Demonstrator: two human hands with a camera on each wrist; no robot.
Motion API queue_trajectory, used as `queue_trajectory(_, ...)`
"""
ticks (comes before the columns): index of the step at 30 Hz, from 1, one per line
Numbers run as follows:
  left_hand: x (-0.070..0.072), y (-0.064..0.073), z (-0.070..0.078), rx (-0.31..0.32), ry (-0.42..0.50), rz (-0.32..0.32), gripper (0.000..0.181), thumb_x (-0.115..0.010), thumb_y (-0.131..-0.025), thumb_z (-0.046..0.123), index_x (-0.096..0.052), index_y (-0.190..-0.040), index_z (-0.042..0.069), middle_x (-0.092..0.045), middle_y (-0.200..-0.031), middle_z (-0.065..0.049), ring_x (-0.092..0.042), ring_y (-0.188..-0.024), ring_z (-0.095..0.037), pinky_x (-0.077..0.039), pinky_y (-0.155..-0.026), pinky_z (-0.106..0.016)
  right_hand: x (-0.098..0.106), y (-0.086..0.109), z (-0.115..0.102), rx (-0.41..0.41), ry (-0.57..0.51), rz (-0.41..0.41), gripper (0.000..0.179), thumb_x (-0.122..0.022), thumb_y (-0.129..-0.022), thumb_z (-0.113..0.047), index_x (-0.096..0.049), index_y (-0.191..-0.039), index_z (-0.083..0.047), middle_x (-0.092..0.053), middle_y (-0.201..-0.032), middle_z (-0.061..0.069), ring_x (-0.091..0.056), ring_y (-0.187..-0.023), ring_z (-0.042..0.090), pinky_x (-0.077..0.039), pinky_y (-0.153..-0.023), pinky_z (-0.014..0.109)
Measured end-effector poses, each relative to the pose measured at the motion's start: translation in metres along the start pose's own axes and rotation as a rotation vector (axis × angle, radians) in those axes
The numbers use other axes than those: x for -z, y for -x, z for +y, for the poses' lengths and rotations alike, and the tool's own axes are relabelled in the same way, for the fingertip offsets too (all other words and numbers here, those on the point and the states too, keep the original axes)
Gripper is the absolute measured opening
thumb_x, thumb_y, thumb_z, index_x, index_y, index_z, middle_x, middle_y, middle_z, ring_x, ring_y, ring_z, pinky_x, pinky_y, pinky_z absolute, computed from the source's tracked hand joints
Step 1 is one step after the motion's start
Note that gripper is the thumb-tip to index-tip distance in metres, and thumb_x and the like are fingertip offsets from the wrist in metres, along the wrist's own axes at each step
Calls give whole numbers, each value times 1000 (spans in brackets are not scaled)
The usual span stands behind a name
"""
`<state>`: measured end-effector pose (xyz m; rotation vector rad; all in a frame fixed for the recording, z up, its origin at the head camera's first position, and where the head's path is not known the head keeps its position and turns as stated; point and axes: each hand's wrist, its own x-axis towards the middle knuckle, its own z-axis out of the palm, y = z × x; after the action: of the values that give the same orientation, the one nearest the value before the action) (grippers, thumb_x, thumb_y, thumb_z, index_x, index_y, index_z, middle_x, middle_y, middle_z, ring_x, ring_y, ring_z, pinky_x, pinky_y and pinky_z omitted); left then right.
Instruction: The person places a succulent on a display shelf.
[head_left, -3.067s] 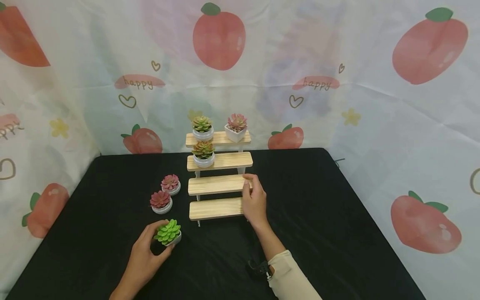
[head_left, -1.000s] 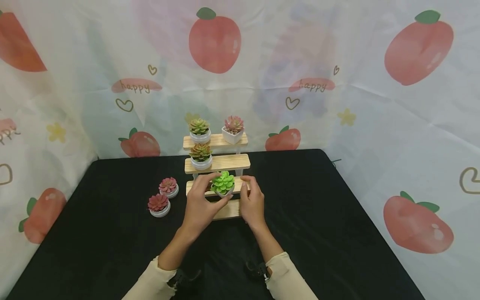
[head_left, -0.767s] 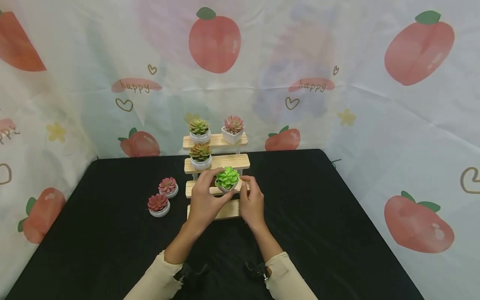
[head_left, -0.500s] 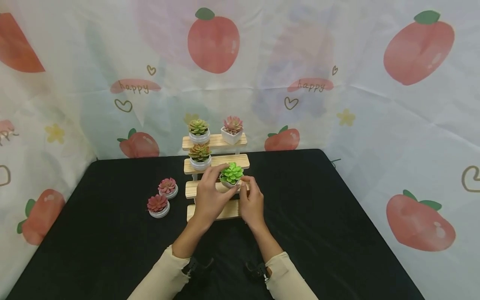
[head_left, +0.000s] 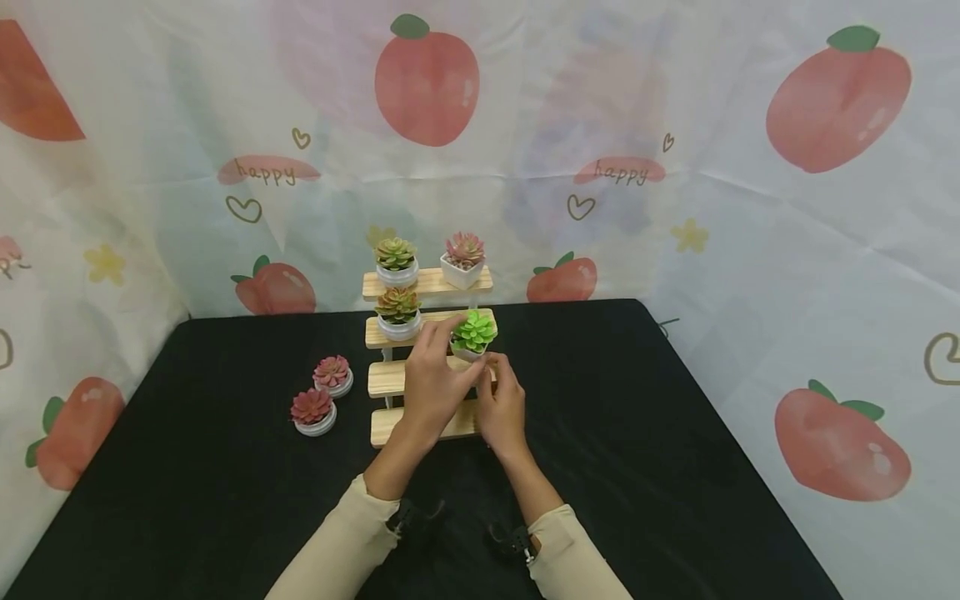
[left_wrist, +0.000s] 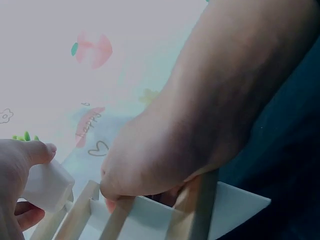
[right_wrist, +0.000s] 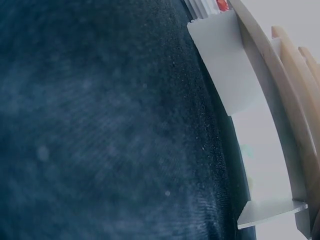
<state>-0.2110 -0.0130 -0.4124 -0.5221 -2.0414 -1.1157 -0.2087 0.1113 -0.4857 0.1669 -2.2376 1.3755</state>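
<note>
Close together, left hand [head_left: 435,385] pinches green succulent [head_left: 475,332], right hand [head_left: 502,411] grips stand [head_left: 387,380].

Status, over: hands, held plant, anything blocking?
Left hand gripping bright-green succulent. Right hand holding wooden stand, right side. Possible obstacle: olive-brown succulent, second-highest shelf, left end.

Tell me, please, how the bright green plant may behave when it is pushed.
The bright green plant is probably light, as the left hand alone holds it. Its pot has flat, angled sides, so it would likely slide or tip rather than roll. The smooth-looking surface may be slightly slippery.
</note>
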Motion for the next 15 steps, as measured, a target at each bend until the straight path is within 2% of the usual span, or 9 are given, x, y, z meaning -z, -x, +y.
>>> queue_trajectory(6, -6, -10, 2, 21, -56, 5, 60, -94, -78, 18, -66, -129, 3, -63, -109, -14, -64, -92, -27, -55, -74, -41, 0, 0, 0, 10, -3, 5, 24, -47, -111, -21, -63, -126, -11, -68, -116, 10, -61, -64, 16, -51, -59, 38)
queue_trajectory(11, -10, -15, 2, 45, -106, 4, 57, -92, -81, 21, -65, -128, 4, -61, -103, -13, -62, -84, -27, -52, -68, -42, -1, -1, 0, 5, -2, 15, 24, -48, -111, -21, -63, -126, -11, -67, -126, 9, -60, -65, 16, -51, -61, 38)
queue_trajectory(15, -11, -19, 3, 66, -121, 8, 57, -92, -81, 20, -65, -128, 4, -62, -108, -14, -65, -91, -30, -55, -74, -45, -2, -1, 1, 5, -3, 11, 24, -47, -111, -20, -64, -125, -12, -66, -129, 8, -59, -63, 15, -50, -60, 37)
